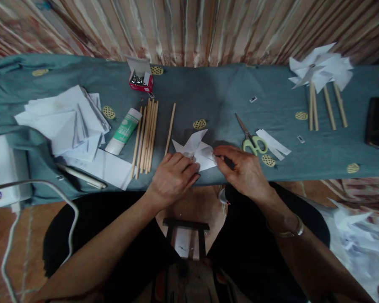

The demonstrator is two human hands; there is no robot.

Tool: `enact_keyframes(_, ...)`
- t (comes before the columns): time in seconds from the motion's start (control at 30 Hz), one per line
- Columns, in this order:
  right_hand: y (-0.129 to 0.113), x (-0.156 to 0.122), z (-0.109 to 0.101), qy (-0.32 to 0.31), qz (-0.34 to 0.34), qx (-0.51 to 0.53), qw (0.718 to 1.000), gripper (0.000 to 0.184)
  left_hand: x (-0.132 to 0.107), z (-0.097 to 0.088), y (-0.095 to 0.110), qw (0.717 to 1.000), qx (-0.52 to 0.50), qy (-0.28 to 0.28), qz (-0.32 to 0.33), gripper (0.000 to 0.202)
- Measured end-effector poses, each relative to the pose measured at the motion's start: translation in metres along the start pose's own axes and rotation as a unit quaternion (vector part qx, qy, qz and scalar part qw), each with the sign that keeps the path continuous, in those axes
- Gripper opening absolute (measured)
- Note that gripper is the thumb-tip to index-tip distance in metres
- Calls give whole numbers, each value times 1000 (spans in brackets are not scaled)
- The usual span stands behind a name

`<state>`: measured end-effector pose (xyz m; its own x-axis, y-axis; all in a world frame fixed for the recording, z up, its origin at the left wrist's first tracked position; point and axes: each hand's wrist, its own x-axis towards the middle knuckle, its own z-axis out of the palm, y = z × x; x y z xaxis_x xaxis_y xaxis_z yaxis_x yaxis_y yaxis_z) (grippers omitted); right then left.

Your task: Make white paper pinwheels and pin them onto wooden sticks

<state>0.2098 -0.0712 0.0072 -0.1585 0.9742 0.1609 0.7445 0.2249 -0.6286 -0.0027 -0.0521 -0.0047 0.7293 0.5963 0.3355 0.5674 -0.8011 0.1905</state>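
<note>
A white paper pinwheel lies near the front edge of the cloth-covered table, between both hands. My left hand presses its closed fingers on the pinwheel's left side and centre. At the right edge, my right hand pinches a paper blade between thumb and forefinger. A single wooden stick lies just behind my left hand, its near end hidden by it. Scissors with green handles rest beyond my right hand, next to white paper strips.
Left of the hands lie several wooden sticks, a green-and-white tube, stacked paper and a pen. An open red box of shiny small pieces stands behind. Finished pinwheels lie at the far right. A white cable hangs at left.
</note>
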Motion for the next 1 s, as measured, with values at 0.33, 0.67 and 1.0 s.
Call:
enact_keyframes(0.33, 7, 1, -5, -11, -9, 36, 999, 24, -1, 4, 0, 1000, 9, 25, 7, 17)
enact_keyframes(0.67, 8, 2, -6, -39, -9, 52, 998, 29, -2, 5, -3, 999, -20, 28, -4, 17)
enact_keyframes(1.0, 13, 6, -7, -47, 15, 93, 994, 13, -1, 7, -5, 994, -93, 46, -34, 16)
